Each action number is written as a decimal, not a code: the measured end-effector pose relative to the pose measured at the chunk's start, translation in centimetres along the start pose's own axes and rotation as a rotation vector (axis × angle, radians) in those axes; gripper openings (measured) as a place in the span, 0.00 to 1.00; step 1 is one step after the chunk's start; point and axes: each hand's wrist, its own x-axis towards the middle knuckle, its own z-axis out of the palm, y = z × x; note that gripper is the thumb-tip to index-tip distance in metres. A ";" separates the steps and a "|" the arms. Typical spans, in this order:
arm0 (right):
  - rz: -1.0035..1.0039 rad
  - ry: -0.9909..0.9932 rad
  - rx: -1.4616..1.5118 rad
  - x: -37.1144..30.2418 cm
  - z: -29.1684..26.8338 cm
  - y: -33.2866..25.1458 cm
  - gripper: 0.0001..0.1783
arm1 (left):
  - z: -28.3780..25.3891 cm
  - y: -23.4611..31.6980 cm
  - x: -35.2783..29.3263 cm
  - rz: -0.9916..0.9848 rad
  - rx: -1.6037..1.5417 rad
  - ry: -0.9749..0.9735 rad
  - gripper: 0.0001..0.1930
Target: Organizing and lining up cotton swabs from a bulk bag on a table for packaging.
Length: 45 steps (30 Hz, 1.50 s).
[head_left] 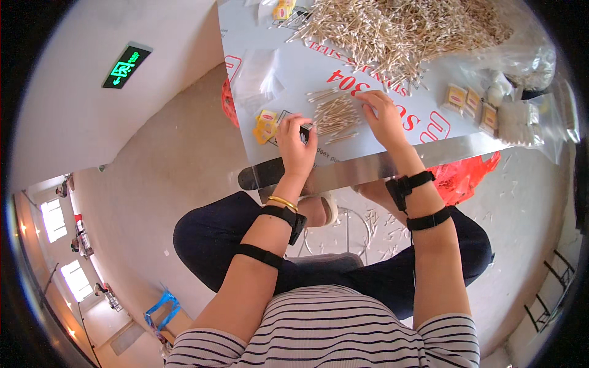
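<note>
A small, loose batch of cotton swabs (336, 116) lies on the table between my hands. My left hand (296, 147) is curled at its left side, closed around a small black and silver object (305, 132) whose kind I cannot make out. On the right, my right hand (385, 119) hovers at the batch's edge, fingers stretched and thumb apart, with nothing visible in it. Beside my left hand lie yellow printed cards (265, 126). Beyond both hands spreads a large heap of cotton swabs (405, 30).
Clear plastic bags (257, 76) are stacked at the left of the metal-topped table (368, 165). Small yellow-labelled packs (463, 98) and a bag of packed swabs (521, 122) sit at the right. A red plastic bag (463, 178) hangs below the front edge; swabs litter the floor.
</note>
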 end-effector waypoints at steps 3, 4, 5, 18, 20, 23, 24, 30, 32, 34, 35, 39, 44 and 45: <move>-0.030 0.072 -0.073 -1.9 0.4 -0.1 0.20 | 0.8 1.0 0.5 0.132 0.066 -0.088 0.26; -0.108 0.115 -0.138 -2.6 0.7 0.0 0.21 | 1.3 0.8 0.8 0.134 0.063 -0.087 0.26; -0.100 0.022 -0.239 -3.0 1.1 0.0 0.30 | 1.6 0.2 1.2 0.079 0.130 -0.090 0.30; -0.139 0.108 -0.052 0.5 6.5 -1.2 0.37 | 5.8 2.4 4.2 -0.095 -0.416 -0.089 0.42; -0.126 0.095 -0.025 0.8 7.0 -1.5 0.35 | 5.9 2.2 4.5 -0.079 -0.446 -0.105 0.42; -0.112 0.111 0.125 0.6 6.8 -1.6 0.33 | 5.9 2.2 4.6 -0.093 -0.489 -0.104 0.41; -0.108 0.110 0.121 0.4 6.2 -1.4 0.33 | 5.7 2.1 4.4 -0.118 -0.529 -0.087 0.40; 0.128 0.275 0.082 -6.1 1.1 -2.0 0.30 | 2.2 -0.3 5.0 0.142 -0.130 -0.193 0.33; 0.257 0.280 -0.064 -9.4 2.0 -2.9 0.32 | 2.5 -0.2 5.1 0.204 -0.014 -0.268 0.33; 0.207 0.311 -0.192 -9.9 4.4 -3.6 0.33 | 3.0 -0.8 5.5 0.224 0.005 -0.261 0.32; 0.229 0.326 -0.181 -8.9 5.9 -4.5 0.33 | 3.0 -1.4 5.6 0.236 0.036 -0.258 0.31; 0.207 0.498 -0.163 -3.3 9.7 -5.7 0.28 | 2.7 -1.0 6.0 0.233 -0.022 -0.257 0.25; 0.320 0.858 0.367 0.5 9.9 -6.4 0.23 | 0.6 -1.1 6.8 0.224 -0.091 -0.429 0.28; 0.258 0.842 0.270 0.2 8.5 -5.7 0.23 | 0.3 -1.2 6.9 0.219 -0.149 -0.472 0.32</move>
